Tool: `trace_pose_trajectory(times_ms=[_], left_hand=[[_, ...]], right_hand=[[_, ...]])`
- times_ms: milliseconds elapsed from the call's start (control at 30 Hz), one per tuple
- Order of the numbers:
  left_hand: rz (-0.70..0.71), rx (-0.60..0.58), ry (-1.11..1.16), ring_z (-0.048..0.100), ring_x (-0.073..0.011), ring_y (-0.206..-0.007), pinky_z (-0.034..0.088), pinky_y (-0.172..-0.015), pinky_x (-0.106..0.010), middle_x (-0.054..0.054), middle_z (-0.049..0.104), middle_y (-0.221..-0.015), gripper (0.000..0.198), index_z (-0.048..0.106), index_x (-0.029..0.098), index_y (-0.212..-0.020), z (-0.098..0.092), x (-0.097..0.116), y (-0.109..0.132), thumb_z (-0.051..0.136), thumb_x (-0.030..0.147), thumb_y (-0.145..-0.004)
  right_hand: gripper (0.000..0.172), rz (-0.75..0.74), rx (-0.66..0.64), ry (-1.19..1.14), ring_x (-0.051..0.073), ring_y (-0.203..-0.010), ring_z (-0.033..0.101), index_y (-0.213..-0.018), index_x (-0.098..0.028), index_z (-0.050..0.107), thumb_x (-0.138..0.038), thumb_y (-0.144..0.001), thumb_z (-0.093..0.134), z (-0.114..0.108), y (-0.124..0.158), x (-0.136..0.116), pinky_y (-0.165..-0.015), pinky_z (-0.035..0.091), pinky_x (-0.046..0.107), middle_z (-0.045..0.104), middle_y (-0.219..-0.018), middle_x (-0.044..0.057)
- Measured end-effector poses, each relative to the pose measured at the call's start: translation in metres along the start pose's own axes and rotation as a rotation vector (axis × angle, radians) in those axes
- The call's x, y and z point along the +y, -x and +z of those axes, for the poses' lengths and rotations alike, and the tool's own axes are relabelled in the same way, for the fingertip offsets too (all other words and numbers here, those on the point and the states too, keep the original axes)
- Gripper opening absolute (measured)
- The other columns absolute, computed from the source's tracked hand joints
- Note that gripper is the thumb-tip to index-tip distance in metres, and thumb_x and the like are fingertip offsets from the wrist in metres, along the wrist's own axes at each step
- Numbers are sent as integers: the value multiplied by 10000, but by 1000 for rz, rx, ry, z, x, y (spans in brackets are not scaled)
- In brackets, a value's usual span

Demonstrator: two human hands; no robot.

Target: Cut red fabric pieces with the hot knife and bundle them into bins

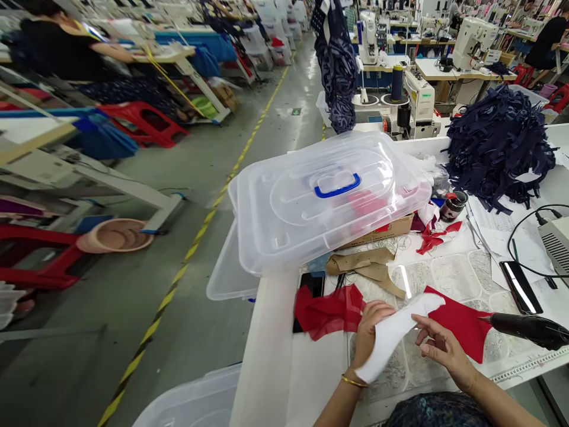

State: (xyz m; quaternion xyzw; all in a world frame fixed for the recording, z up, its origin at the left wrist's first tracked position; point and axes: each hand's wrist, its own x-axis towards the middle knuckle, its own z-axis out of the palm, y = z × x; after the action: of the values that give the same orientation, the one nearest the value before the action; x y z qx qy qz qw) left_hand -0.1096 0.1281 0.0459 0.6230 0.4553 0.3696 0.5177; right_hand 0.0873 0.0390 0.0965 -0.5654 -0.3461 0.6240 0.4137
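My left hand [372,332] is closed around a curved white foam piece [397,332], gripping it from behind near its middle. My right hand [440,347] touches the same white piece from the right, fingers partly spread and pinching its edge. Just left of my left hand lies a crumpled piece of red sheer fabric [329,311]. A flat red fabric piece [462,326] lies under and to the right of my right hand on the white table [311,367].
A clear plastic lid with a blue handle [329,196] sits on a bin behind my hands. A black tool [528,329], a phone [521,287] and a pile of navy fabric strips [498,145] lie to the right. Another person sits at the far left.
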Motion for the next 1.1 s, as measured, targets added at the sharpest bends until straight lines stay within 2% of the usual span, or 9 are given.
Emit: trace_pose_trajectory(times_ms=[100,200,400,500,600,700,800,967,1100], left_hand=[[-232,9,132,682,-266,-831,543,-761,-371,-119,750,-862,416,750,135,-895,0,-4,-3,646,530,-816],[-436,21,202,700,-297,-862,547,-744,-355,-146,761,-890,520,738,96,-881,1,-11,-3,687,597,-752],[-556,31,207,700,-313,-876,545,-751,-370,-168,758,-936,620,728,76,-887,-1,-24,0,759,642,-638],[-587,13,210,703,-306,-838,543,-731,-367,-154,760,-893,605,725,87,-852,-1,-27,3,761,647,-627],[-586,-17,215,700,-298,-829,536,-734,-356,-144,759,-872,580,724,95,-827,-2,-26,5,760,641,-633],[-577,-36,219,693,-295,-840,530,-747,-350,-137,756,-867,556,722,102,-808,-3,-26,6,763,630,-640],[-577,-31,232,686,-284,-822,530,-740,-348,-128,752,-862,562,723,107,-817,-4,-26,6,763,638,-636],[-549,38,255,666,-246,-780,523,-715,-327,-97,740,-843,590,710,120,-839,-7,-23,6,757,664,-617],[-515,114,260,643,-219,-754,513,-706,-304,-52,716,-777,563,685,141,-797,-11,-19,9,752,671,-619]], right_hand=[[615,-50,93,11,188,-804,557,-1301,-239,601,-555,-781,690,-1,-1,3,-705,491,340,643,-1110,114],[609,-76,239,71,163,-722,541,-1281,-212,579,-558,-790,680,-7,-4,11,-692,493,336,654,-1011,96],[695,-3,428,60,145,-626,519,-1265,-182,537,-633,-753,667,-19,-11,32,-583,466,297,603,-800,19],[766,37,453,153,150,-608,512,-1277,-165,538,-658,-709,683,-24,-14,41,-583,452,297,576,-708,-14],[746,72,454,277,153,-585,501,-1215,-164,607,-673,-678,697,-27,-15,43,-591,440,294,533,-609,-40],[608,115,417,297,141,-519,452,-924,-171,717,-724,-677,662,-30,-16,40,-535,402,283,472,-513,-44],[596,123,387,281,127,-496,423,-713,-169,713,-759,-659,650,-30,-16,34,-507,366,276,478,-499,-24],[715,129,391,231,126,-475,420,-859,-157,766,-814,-609,636,-28,-14,26,-491,380,286,540,-532,0],[676,137,426,163,146,-511,480,-830,-165,771,-783,-567,698,-25,-12,20,-505,422,303,636,-626,49]])
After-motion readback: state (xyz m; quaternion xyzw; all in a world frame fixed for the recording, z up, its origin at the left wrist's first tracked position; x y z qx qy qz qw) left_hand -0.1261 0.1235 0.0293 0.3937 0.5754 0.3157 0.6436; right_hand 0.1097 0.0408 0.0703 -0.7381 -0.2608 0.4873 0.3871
